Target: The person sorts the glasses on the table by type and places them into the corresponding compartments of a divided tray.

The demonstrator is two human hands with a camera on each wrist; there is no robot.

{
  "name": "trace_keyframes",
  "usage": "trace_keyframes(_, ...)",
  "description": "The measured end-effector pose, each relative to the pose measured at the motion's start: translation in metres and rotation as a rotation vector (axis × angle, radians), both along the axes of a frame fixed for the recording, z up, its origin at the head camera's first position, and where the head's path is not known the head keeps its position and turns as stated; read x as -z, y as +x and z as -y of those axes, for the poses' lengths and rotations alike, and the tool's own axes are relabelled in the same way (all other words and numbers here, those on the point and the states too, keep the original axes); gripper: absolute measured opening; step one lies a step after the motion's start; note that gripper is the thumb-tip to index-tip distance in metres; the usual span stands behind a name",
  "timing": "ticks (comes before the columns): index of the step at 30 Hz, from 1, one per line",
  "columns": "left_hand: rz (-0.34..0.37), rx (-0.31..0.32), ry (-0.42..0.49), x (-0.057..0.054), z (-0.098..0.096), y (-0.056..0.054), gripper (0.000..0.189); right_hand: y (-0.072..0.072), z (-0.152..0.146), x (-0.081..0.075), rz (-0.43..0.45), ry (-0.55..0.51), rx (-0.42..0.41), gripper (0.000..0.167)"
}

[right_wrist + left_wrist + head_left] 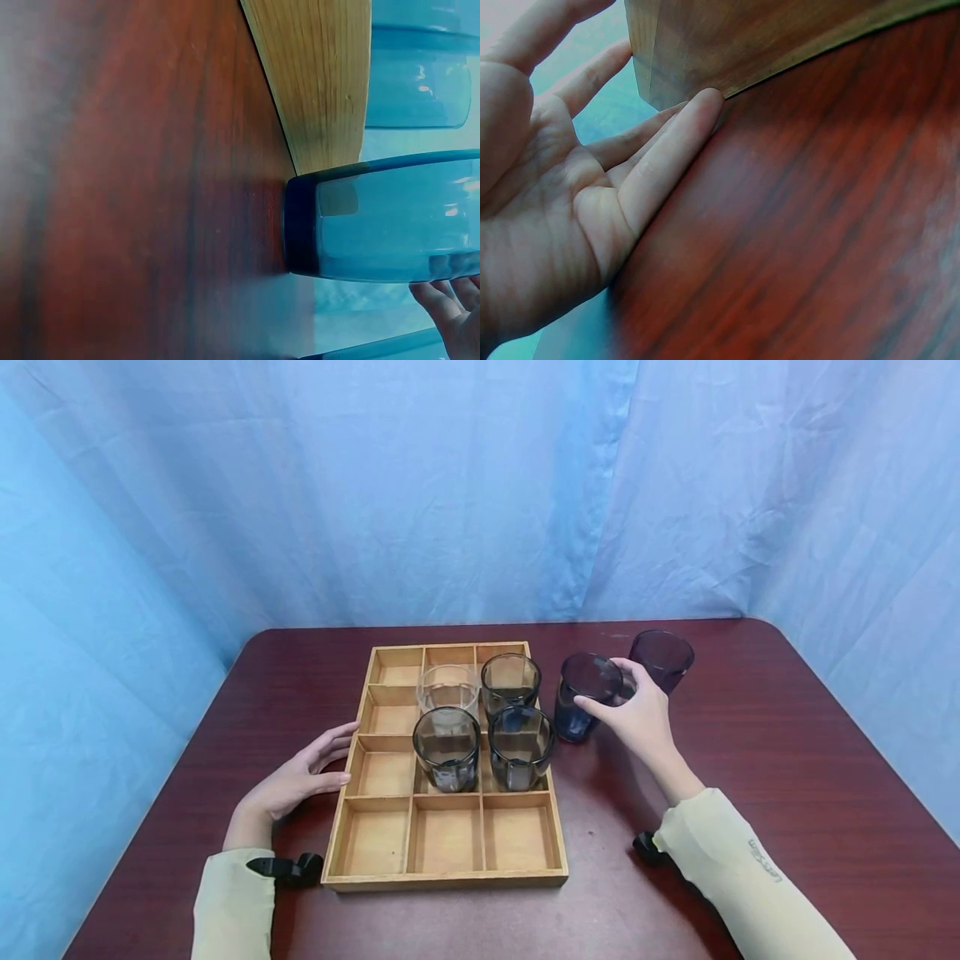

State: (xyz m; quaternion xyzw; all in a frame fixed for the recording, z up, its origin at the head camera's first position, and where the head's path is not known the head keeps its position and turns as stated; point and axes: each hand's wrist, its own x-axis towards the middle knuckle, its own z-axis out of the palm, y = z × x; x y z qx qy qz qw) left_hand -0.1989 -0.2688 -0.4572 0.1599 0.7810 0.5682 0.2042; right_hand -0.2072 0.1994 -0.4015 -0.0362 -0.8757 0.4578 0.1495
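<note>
My right hand (641,718) grips a dark blue-tinted drinking glass (579,697) near its rim, thumb in front and fingers behind. The glass stands upright beside the right wall of a divided wooden tray (444,883); its base is at the tabletop in the right wrist view. With fingers spread, my left hand (296,781) touches the tray's left side. In the tray, a clear glass (447,681) and a grey glass (512,677) occupy the second row from the back. Two more smoky glasses, one middle (447,747) and one right (521,747), sit in front of them.
Behind my right hand stands a dark purple tumbler (663,653), partly hidden by the fingers. The dark red wooden table (772,760) extends around the tray. Light blue curtains (450,493) hang along the back and both sides.
</note>
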Motion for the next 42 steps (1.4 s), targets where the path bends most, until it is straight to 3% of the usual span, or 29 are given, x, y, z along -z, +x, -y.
trace_keyframes(11,0.004,0.000,0.002,0.000,-0.002,-0.001,0.079,0.022,-0.006,-0.011,-0.011,-0.071,-0.056,0.069)
trace_keyframes(23,-0.002,0.003,-0.004,0.002,-0.003,-0.004,0.077,0.051,-0.009,-0.018,-0.110,-0.013,-0.160,0.065)
trace_keyframes(33,0.002,0.002,0.000,0.005,-0.003,-0.005,0.077,0.077,-0.008,-0.028,-0.102,0.013,-0.170,0.069)
trace_keyframes(42,0.000,0.001,-0.001,0.005,-0.004,-0.006,0.078,0.095,-0.001,-0.037,-0.146,-0.027,-0.241,0.073)
